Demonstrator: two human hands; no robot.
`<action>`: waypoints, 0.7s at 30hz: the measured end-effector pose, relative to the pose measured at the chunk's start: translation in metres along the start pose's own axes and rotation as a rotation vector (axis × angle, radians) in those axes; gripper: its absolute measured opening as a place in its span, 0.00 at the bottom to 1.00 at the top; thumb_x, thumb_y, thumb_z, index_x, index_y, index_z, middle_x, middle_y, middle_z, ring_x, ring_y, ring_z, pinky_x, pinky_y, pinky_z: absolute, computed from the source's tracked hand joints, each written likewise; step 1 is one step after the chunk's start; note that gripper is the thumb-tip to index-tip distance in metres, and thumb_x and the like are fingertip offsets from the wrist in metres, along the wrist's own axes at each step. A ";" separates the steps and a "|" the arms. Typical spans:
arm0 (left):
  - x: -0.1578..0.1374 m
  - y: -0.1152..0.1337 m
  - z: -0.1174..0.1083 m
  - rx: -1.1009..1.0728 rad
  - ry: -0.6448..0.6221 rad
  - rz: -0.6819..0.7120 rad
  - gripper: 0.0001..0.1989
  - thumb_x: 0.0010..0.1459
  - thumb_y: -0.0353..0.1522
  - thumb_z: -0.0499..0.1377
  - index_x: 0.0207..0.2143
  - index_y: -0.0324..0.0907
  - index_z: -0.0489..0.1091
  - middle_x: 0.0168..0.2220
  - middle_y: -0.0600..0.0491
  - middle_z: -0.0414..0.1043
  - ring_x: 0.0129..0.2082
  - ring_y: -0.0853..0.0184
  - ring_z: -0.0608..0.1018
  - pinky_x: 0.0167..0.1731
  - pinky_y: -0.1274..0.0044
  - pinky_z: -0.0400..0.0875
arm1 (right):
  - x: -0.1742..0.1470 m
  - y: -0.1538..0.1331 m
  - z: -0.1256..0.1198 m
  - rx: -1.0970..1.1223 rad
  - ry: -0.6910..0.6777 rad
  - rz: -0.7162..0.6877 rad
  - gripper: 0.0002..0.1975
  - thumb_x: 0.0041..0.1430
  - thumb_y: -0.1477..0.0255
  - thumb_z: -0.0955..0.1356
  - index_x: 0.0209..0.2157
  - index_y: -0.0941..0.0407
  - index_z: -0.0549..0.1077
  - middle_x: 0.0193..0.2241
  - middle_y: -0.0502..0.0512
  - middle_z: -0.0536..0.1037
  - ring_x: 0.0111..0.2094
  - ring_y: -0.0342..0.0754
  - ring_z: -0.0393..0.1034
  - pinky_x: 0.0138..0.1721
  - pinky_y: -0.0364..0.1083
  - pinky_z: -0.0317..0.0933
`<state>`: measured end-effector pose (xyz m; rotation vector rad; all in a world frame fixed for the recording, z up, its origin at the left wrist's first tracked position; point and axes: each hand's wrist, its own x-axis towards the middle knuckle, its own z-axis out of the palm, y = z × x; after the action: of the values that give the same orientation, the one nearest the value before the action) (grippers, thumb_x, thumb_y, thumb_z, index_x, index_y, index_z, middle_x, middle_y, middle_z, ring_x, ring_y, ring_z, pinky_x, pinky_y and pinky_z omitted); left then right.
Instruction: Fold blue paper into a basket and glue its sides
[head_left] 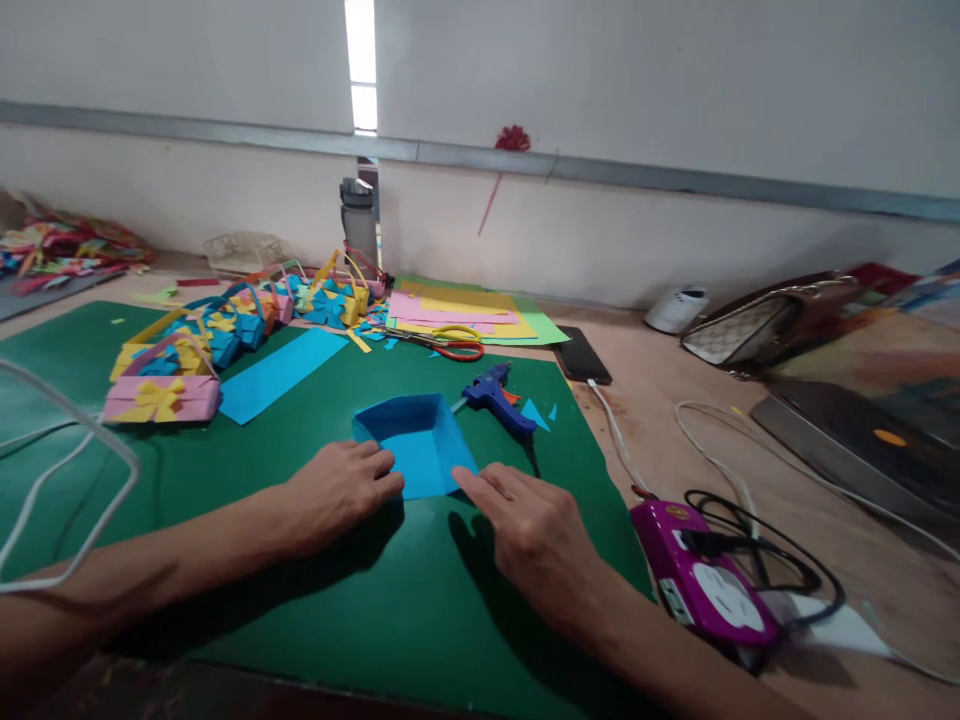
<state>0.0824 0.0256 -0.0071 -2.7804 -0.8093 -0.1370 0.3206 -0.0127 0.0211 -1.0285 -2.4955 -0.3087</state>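
A partly folded blue paper box (416, 465) rests on the green mat, its back and side walls standing and its near side lying low. My left hand (349, 490) is closed at its near left corner, the fingers curled over the paper. At the near right corner my right hand (525, 510) grips the edge between thumb and fingers; the thumb is partly hidden. Just behind the box lies a blue hot glue gun (495, 395), nozzle toward the box, with small blue paper scraps (535, 414) beside it.
Several finished paper baskets (161, 398) and a blue paper strip (281, 372) lie left. Behind are scissors (450, 345), coloured sheets (465, 310) and a bottle (359, 220). A phone (581, 355) and purple power strip (701, 570) with cables are right; a white cable loop (124, 470) crosses left.
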 end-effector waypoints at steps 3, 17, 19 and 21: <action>-0.013 -0.017 -0.006 0.017 0.037 -0.002 0.05 0.58 0.26 0.52 0.30 0.41 0.65 0.31 0.51 0.68 0.30 0.64 0.68 0.28 0.74 0.62 | 0.002 0.003 -0.002 0.007 0.037 0.012 0.19 0.58 0.86 0.55 0.44 0.62 0.70 0.29 0.57 0.74 0.30 0.46 0.67 0.30 0.44 0.60; -0.037 -0.029 -0.004 0.018 0.149 0.034 0.10 0.61 0.25 0.48 0.33 0.39 0.68 0.46 0.44 0.69 0.42 0.60 0.70 0.38 0.70 0.70 | 0.029 -0.017 0.001 0.009 -0.182 -0.203 0.13 0.59 0.81 0.60 0.40 0.57 0.73 0.51 0.60 0.70 0.57 0.57 0.52 0.53 0.62 0.46; -0.042 -0.027 -0.007 0.033 0.250 0.026 0.11 0.62 0.25 0.47 0.40 0.40 0.68 0.49 0.43 0.67 0.48 0.58 0.68 0.42 0.68 0.69 | 0.035 -0.018 0.003 -0.018 -0.225 -0.209 0.10 0.57 0.81 0.62 0.34 0.58 0.73 0.48 0.61 0.71 0.57 0.59 0.52 0.54 0.63 0.43; -0.049 -0.024 -0.011 0.047 0.393 0.035 0.14 0.63 0.26 0.46 0.48 0.40 0.65 0.49 0.44 0.68 0.50 0.58 0.68 0.43 0.67 0.68 | 0.041 -0.018 0.006 -0.040 -0.272 -0.210 0.09 0.56 0.82 0.62 0.33 0.59 0.73 0.45 0.61 0.73 0.57 0.60 0.53 0.54 0.64 0.41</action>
<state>0.0277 0.0166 0.0011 -2.5950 -0.6512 -0.6252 0.2796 0.0022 0.0342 -0.8741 -2.8619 -0.2994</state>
